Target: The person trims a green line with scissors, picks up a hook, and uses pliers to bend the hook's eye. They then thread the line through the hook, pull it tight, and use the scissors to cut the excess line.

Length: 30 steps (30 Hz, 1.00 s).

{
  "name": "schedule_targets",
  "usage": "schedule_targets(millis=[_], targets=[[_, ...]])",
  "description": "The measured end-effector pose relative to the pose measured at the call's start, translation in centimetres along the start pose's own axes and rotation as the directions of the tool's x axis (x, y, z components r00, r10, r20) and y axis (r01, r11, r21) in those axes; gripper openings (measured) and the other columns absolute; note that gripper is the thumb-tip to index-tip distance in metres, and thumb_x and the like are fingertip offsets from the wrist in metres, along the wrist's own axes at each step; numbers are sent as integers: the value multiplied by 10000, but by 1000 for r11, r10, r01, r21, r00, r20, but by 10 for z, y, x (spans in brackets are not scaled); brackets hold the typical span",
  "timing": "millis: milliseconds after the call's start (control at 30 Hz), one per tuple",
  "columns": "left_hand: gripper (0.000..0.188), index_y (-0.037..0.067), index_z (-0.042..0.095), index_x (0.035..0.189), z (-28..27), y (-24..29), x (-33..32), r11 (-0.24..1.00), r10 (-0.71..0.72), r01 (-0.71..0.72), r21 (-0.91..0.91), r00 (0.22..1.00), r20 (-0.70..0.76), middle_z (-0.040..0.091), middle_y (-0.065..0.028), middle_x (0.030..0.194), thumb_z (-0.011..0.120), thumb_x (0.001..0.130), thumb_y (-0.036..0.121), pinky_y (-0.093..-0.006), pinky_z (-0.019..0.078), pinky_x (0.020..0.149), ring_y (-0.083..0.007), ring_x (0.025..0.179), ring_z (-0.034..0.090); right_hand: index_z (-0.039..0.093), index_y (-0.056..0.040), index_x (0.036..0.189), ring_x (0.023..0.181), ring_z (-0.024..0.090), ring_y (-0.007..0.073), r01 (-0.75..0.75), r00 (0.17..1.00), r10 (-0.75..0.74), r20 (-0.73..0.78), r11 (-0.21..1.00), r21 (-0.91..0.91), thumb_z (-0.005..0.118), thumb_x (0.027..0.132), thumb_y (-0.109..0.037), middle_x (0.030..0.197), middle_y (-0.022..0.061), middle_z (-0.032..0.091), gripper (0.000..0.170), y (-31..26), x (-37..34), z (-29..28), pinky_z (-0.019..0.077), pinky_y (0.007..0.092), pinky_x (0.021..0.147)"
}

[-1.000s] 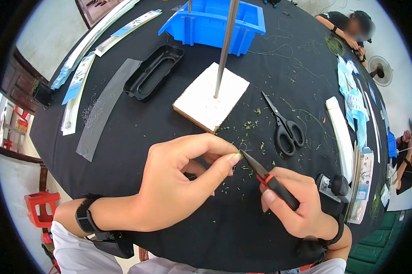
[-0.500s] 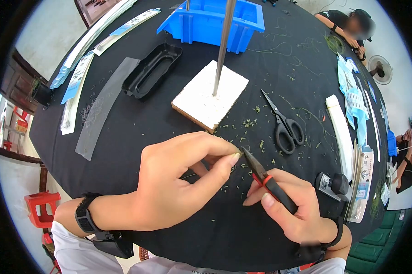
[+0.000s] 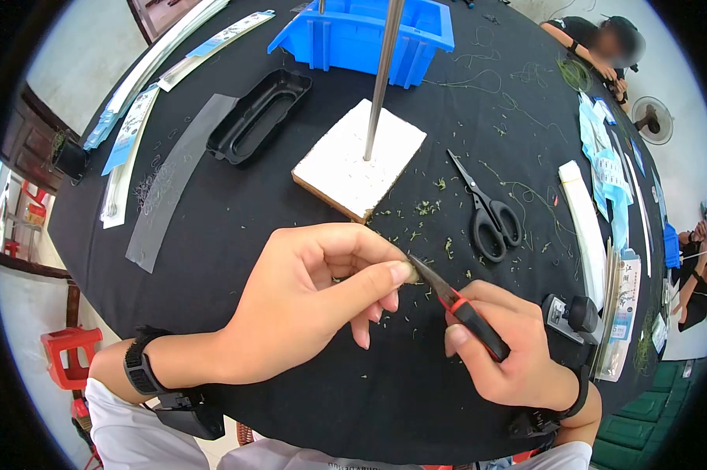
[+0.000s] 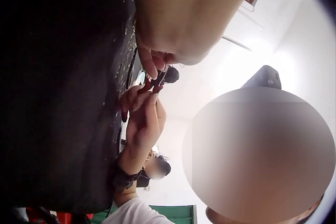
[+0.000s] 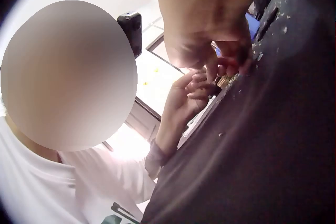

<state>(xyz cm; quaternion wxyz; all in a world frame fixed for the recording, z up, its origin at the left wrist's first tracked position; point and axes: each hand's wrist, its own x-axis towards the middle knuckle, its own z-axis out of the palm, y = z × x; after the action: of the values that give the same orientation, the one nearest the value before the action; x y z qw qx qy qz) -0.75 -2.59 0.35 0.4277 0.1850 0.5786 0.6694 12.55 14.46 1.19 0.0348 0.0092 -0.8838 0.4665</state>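
Head view, nearest first: two wristbands (image 3: pixel 139 366) sit above white sleeves (image 3: pixel 130 423) that the lower edge cuts off. The left hand (image 3: pixel 314 301) pinches thumb and forefinger together on a tiny thing, covered by the fingertips and too small to make out; it lies at the tips of the one pair of pliers (image 3: pixel 457 304). The right hand (image 3: pixel 514 345) has its fingers curled round the pliers' handles; the jaws look nearly together, but whether they bite anything I cannot tell. Both wrist views show the two hands close together, fingers overlapping, and settle nothing further. Just beyond, on the black cloth (image 3: pixel 314 423), lie scattered clippings (image 3: pixel 428 207), too many to count, one pair of scissors (image 3: pixel 481 202) and one white-topped block (image 3: pixel 334 168) bearing a single metal rod (image 3: pixel 381 86), its top cut off. To the left, one black tray (image 3: pixel 261 117) shows its ridged floor; against it runs one grey strip (image 3: pixel 144 249) carrying a tangle of thin bits (image 3: pixel 157 188) that cannot be counted. Farther back stands one blue bin (image 3: pixel 353 51), reaching the upper edge, its contents hard to make out. At far right one person (image 3: pixel 576 37), partly blurred, leans at the table.
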Motion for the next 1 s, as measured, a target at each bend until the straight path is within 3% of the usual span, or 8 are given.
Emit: schedule_targets(millis=[167, 267, 367, 467, 567, 767, 1000], targets=[[121, -60, 600, 888, 6, -2, -2, 975, 144, -129, 181, 987, -69, 604, -92, 730, 589, 868, 59, -210, 502, 476, -97, 596, 579, 611, 44, 817, 555, 545, 216, -90, 996, 88, 29, 991, 95, 595, 837, -70, 685, 112, 552, 117, -4, -1, -1, 424, 315, 523], [113, -63, 597, 900, 7, -3, -3, 956, 205, -184, 230, 976, -75, 606, -95, 740, 584, 870, 45, -205, 502, 485, -94, 601, 582, 612, 45, 809, 594, 558, 218, -69, 997, 63, 39, 984, 167, 586, 849, -78, 717, 121, 557, 133, -1, -2, 1, 439, 310, 547], [117, -66, 593, 914, 5, -1, -3, 971, 170, -154, 182, 983, -72, 608, -99, 749, 580, 873, 42, -206, 505, 492, -95, 609, 587, 613, 38, 843, 642, 571, 228, -3, 999, 7, -36, 993, 116, 605, 839, -90, 780, 132, 564, 128, 1, -2, 8, 455, 305, 582], [117, -65, 592, 923, 5, -2, -4, 973, 162, -145, 182, 983, -83, 610, -100, 754, 576, 876, 41, -209, 510, 503, -96, 616, 590, 607, 39, 888, 683, 578, 247, 33, 998, -36, -58, 998, -53, 629, 817, -91, 840, 142, 565, 149, -4, -2, 10, 470, 310, 615], [110, -64, 593, 926, 7, -4, -4, 961, 195, -170, 219, 976, -98, 612, -99, 763, 573, 876, 32, -210, 515, 514, -97, 625, 592, 596, 45, 913, 653, 572, 260, 78, 993, -90, -78, 986, -145, 643, 797, -78, 841, 141, 558, 176, -5, -3, 15, 469, 317, 588], [101, -70, 598, 923, 8, -9, -4, 915, 292, -259, 311, 954, -65, 613, -96, 788, 573, 868, 11, -213, 521, 534, -99, 642, 595, 583, 44, 847, 557, 533, 253, -39, 999, 36, -29, 993, -110, 631, 797, -63, 737, 127, 532, 127, -12, -6, 13, 431, 320, 505], [93, -72, 604, 914, 7, -8, -4, 872, 388, -349, 344, 921, -48, 610, -99, 788, 562, 867, -4, -209, 520, 534, -107, 650, 601, 598, 4, 780, 587, 539, 184, -120, 992, 106, 67, 958, 262, 530, 895, -110, 720, 94, 549, 175, -7, -3, 4, 419, 299, 544]])
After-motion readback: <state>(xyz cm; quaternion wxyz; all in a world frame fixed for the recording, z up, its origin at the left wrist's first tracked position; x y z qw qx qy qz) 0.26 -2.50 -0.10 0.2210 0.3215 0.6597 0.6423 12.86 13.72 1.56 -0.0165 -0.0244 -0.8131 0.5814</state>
